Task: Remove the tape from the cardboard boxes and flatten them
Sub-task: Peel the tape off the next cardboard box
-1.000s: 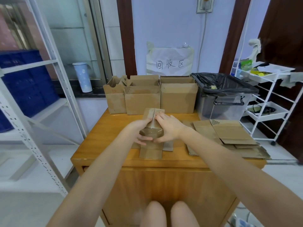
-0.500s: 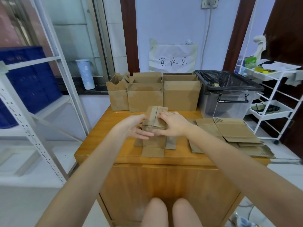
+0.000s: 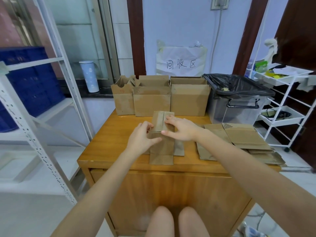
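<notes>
Two hands, left hand (image 3: 142, 136) and right hand (image 3: 181, 128), gripping small cardboard box (image 3: 162, 134)

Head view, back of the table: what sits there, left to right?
Small open box → middle open box → right open box → bin with black liner.

There is one view only, from a wide-angle camera on my head. It looks forward and down over the wooden bench (image 3: 109, 137), which fills the middle of the frame. My forearms reach in from the bottom corners, and my knees (image 3: 176, 219) show at the bottom edge, close under the lens. The far wall with its paper sign (image 3: 181, 61) faces me straight on. The white shelving (image 3: 51, 93) at my left bends with the wide lens.
</notes>
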`<state>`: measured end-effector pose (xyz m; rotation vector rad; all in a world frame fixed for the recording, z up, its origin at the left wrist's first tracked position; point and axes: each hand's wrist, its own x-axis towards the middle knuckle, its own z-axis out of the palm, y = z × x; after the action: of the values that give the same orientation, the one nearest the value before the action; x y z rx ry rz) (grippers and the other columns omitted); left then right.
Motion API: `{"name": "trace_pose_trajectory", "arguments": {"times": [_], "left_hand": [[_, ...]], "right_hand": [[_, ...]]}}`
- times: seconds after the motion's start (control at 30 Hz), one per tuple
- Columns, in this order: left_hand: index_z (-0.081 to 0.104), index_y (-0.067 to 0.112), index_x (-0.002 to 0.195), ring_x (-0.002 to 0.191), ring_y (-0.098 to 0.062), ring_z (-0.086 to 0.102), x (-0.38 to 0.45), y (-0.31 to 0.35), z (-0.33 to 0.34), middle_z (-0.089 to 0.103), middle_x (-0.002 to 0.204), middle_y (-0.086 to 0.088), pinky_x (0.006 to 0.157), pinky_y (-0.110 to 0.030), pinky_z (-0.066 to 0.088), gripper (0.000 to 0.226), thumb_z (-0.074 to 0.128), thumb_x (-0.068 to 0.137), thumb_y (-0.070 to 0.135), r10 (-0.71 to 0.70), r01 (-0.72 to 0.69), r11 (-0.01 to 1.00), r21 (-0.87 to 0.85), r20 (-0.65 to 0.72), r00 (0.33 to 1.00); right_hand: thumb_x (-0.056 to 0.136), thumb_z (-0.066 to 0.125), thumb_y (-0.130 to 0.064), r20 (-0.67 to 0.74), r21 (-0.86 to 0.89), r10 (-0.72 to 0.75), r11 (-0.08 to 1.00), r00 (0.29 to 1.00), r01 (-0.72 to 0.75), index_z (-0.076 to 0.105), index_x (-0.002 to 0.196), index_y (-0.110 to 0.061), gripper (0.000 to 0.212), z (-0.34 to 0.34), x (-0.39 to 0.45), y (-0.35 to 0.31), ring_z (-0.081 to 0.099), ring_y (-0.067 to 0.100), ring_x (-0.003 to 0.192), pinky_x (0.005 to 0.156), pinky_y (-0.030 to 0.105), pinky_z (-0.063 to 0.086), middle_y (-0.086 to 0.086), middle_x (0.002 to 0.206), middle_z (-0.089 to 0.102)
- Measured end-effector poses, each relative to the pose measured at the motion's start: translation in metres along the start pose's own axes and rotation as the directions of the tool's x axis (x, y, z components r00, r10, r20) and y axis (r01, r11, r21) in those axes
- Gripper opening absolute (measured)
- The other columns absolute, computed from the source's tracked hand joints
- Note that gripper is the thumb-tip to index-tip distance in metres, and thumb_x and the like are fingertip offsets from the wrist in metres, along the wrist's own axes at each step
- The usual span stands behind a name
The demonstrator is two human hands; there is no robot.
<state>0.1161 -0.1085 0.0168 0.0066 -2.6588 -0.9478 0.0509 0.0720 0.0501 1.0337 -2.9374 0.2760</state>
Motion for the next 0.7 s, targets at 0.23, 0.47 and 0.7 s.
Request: {"name": "trace_pose_trajectory", "arguments": {"times": [0.23,0.47,0.7], "left_hand": [[0.053,0.015,0.114,0.094,-0.015,0.056,0.0003,-0.0068,0.0094,0.053,0.107,0.002,0.071,-0.028,0.046,0.041,0.060,0.089,0.047,0.231,-0.197,0.950,0.243,-0.121,0.965],[0.058,0.010,0.106,0.079,-0.021,0.059,-0.0007,-0.0060,0.0035,0.059,0.093,-0.004,0.060,-0.026,0.033,0.031,0.051,0.097,0.039,0.416,-0.317,0.818,0.481,-0.112,0.903],[0.061,0.011,0.074,0.050,-0.018,0.055,0.0032,-0.0083,0.0049,0.056,0.062,-0.001,0.049,-0.025,0.029,0.022,0.075,0.080,0.027,0.616,-0.404,0.639,0.654,-0.121,0.778]], "right_hand": [[0.092,0.037,-0.063,0.027,0.051,0.010,0.999,1.000,-0.012,0.030,0.149,-0.015,0.074,-0.0014,-0.0011,0.0064,0.011,0.014,0.148,0.118,0.041,0.020,0.002,0.160,0.018],[0.094,0.038,-0.060,0.045,0.056,-0.010,0.998,0.999,0.007,0.032,0.149,-0.015,0.072,-0.0035,0.0015,0.0075,0.013,0.014,0.147,0.118,0.039,0.021,0.002,0.159,0.020],[0.094,0.041,-0.059,0.039,0.091,-0.016,0.996,0.999,0.013,0.034,0.148,-0.017,0.068,-0.0047,0.0003,0.0099,0.015,0.013,0.147,0.119,0.036,0.019,0.000,0.159,0.021]]}}
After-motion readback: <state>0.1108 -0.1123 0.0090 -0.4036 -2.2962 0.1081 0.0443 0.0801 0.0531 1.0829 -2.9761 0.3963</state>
